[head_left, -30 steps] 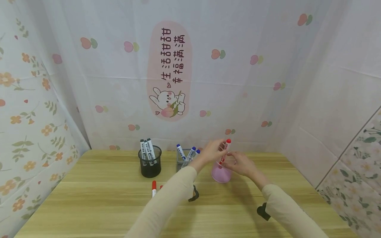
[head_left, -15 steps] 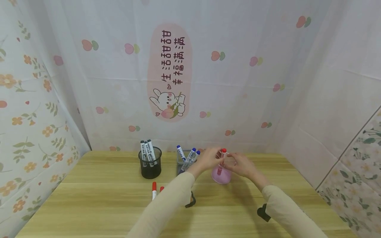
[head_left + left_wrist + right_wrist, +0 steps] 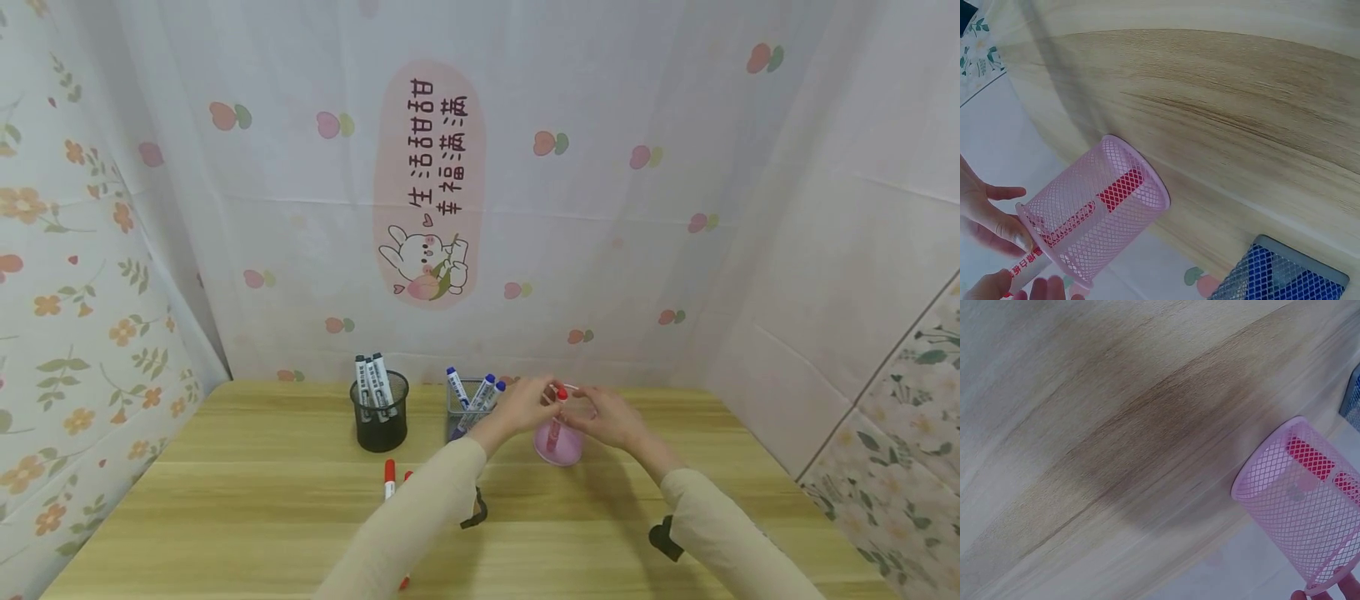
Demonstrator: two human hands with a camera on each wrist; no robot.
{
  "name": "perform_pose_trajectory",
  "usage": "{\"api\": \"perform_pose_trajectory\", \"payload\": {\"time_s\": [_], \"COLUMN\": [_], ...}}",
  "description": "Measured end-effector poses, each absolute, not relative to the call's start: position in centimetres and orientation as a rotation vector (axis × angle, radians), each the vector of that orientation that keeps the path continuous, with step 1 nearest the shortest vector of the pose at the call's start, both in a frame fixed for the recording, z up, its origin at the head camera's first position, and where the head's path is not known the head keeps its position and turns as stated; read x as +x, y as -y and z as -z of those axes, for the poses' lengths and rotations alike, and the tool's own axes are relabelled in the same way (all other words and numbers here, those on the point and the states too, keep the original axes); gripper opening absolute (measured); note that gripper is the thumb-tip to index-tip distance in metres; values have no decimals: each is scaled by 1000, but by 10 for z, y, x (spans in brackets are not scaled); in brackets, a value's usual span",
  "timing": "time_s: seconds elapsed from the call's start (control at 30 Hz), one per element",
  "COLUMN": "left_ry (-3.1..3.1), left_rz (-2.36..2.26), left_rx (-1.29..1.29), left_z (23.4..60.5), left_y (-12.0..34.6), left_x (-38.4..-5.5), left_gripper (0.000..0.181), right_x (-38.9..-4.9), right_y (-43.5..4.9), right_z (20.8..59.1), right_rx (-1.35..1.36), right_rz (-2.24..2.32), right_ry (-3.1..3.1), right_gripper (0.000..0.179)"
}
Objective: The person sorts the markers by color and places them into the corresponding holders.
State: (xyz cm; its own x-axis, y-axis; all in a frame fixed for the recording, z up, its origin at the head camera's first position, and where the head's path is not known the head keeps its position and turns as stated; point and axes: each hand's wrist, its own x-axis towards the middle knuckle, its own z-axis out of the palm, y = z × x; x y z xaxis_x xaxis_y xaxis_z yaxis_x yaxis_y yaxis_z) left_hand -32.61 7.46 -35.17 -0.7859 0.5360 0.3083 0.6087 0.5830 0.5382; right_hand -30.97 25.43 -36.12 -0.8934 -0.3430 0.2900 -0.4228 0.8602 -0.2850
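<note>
A pink mesh pen holder stands upright at the right of the table. My left hand pinches a red-capped whiteboard marker near its cap. Most of the marker is inside the holder, leaning, and its red lower end shows through the mesh near the base in the left wrist view. My right hand holds the holder's rim from the right. In the right wrist view, only a few right fingertips show at the rim.
Left of the pink holder is a grey mesh holder with several blue-capped markers. Farther left, a round black mesh holder contains black-capped markers. Red-capped markers lie on the wooden table, partly behind the left sleeve. Printed curtains surround the table.
The red marker has gone down into the pink holder, from standing well above the rim to its cap near rim height. My left hand has lowered with it; the right hand stays at the rim.
</note>
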Motion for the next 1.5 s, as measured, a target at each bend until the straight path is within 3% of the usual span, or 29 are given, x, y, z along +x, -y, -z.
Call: {"api": "perform_pose_trajectory", "payload": {"time_s": [0.27, 0.83, 1.23, 1.5], "left_ry": [2500, 2219, 2171, 2083], "left_rz": [988, 1064, 723, 260], "left_rx": [-1012, -1305, -1404, -1534], "left_z": [348, 340, 346, 360], "left_y": [-70, -40, 5, 41], "left_x": [-317, -279, -261, -251], "left_gripper": [34, 23, 19, 17], "right_x": [-310, -307, -310, -311], "right_y": [-258, -260, -259, -256], "right_z": [363, 361, 362, 363], "right_rx": [577, 570, 584, 579], "right_rz": [-542, -566, -510, -516], "right_ry": [2815, 2830, 2822, 2820], "right_gripper": [54, 58, 55, 51]}}
